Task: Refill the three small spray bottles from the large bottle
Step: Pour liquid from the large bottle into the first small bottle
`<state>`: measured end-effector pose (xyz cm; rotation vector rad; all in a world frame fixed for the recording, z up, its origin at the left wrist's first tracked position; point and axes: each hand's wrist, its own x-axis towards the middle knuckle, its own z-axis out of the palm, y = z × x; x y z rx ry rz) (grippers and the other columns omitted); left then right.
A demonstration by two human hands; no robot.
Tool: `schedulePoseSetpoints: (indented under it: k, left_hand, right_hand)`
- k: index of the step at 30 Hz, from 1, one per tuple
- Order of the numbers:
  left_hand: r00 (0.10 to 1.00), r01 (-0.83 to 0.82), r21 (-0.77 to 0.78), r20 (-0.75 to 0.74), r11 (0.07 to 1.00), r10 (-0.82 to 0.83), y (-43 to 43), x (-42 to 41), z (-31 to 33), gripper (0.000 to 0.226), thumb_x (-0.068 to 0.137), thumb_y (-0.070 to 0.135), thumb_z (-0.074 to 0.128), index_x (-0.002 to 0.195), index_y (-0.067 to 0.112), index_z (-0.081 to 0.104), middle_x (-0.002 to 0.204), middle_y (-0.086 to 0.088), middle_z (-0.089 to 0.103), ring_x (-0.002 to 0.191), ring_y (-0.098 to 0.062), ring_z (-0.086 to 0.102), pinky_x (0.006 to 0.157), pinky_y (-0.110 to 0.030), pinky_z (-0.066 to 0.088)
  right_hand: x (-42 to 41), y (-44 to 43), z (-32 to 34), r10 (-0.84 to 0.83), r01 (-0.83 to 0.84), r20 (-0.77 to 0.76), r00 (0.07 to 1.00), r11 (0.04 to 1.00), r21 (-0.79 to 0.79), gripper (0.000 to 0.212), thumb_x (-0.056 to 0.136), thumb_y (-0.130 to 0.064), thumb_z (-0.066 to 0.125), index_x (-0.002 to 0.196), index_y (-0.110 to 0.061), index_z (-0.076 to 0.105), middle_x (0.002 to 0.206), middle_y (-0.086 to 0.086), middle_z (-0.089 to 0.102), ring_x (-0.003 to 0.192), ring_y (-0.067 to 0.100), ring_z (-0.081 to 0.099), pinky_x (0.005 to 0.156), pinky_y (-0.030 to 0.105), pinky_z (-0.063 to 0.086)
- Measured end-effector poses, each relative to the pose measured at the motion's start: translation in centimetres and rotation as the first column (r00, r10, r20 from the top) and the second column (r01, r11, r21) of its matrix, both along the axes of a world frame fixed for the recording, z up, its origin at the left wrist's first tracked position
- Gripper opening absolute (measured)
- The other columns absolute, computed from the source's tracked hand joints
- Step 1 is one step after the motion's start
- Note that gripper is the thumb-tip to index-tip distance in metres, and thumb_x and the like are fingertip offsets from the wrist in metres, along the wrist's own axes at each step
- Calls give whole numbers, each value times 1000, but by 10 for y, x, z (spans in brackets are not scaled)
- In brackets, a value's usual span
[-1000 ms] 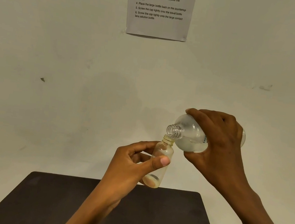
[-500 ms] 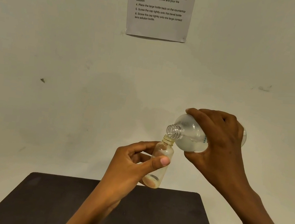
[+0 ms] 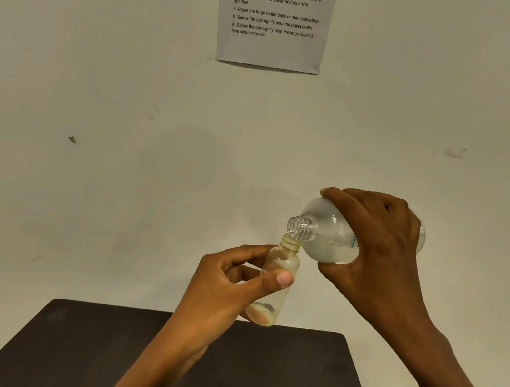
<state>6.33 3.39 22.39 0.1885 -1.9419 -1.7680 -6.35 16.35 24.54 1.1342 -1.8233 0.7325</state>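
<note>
My left hand (image 3: 227, 284) holds a small clear bottle (image 3: 280, 262) upright between thumb and fingers, its neck uncapped. My right hand (image 3: 376, 253) grips the large clear bottle (image 3: 326, 233), tipped on its side with its threaded mouth pointing left and down, touching the small bottle's neck. Clear liquid lies in the lower side of the large bottle. A little liquid shows at the small bottle's bottom. Both bottles are held in the air above the far edge of the dark table (image 3: 286, 378). No other small bottles or caps are in view.
A pale wall fills the background. A printed instruction sheet (image 3: 275, 15) hangs on it at the top centre. Only the far part of the dark table shows, below my forearms.
The hands and bottles have stayed almost still; the view has dipped a touch, so the sheet sits slightly lower in frame.
</note>
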Motion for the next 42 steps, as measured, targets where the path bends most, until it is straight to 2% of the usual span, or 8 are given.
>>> schedulePoseSetpoints:
  k: [4,12,20,24,28,37,42]
  left_hand:
    - [1000,-5,-8,0,1000,5,0,0,0,39,48,46,67,87,39,68,83,12,70,80,-10,67,53,-21,53]
    - [1000,-4,-13,2,1000,4,-1,-1,0,34,47,47,67,80,43,68,79,14,71,80,-8,68,54,-21,54]
    - [1000,-13,-21,1,1000,13,-1,-1,0,37,47,47,67,83,41,68,83,9,70,82,-16,68,56,-23,56]
    - [1000,-11,-21,3,1000,11,-2,-1,0,36,49,46,66,85,41,67,81,11,70,80,-15,68,55,-22,55]
    - [1000,-4,-22,2,1000,4,-2,-1,0,39,48,47,66,86,40,67,83,10,70,80,-10,68,54,-20,53]
    - [1000,-13,-24,8,1000,13,-2,-2,0,36,48,47,66,84,42,66,84,10,70,80,-11,68,56,-21,55]
    - [1000,-4,-12,4,1000,4,-2,-1,-1,36,47,47,66,83,41,66,81,11,70,80,-11,68,55,-22,55]
  right_hand:
    - [0,0,0,-8,8,-1,1000,1000,4,67,56,-29,68,119,-27,43,109,6,62,105,20,38,83,39,31]
    - [-1,-1,-1,2,-2,0,1000,1000,-5,67,58,-32,68,119,-27,43,110,7,62,105,20,39,82,39,33]
    - [-1,-1,-1,-3,3,4,1000,1000,2,67,58,-32,67,120,-27,42,110,7,62,105,20,38,82,39,33]
    - [-1,-2,-1,1,-1,8,1000,1000,6,67,58,-32,67,120,-27,42,110,6,61,105,20,38,82,39,34]
    - [-1,-3,-1,3,-3,7,1000,1000,-2,67,58,-32,68,120,-27,42,110,7,62,105,20,38,81,46,40]
    - [-1,-3,-1,0,0,13,1000,1000,6,67,59,-31,68,120,-28,42,111,6,61,106,21,38,82,44,38]
    - [-1,-2,1,1,-1,5,1000,1000,15,65,60,-31,67,120,-27,42,110,6,61,106,20,38,83,39,32]
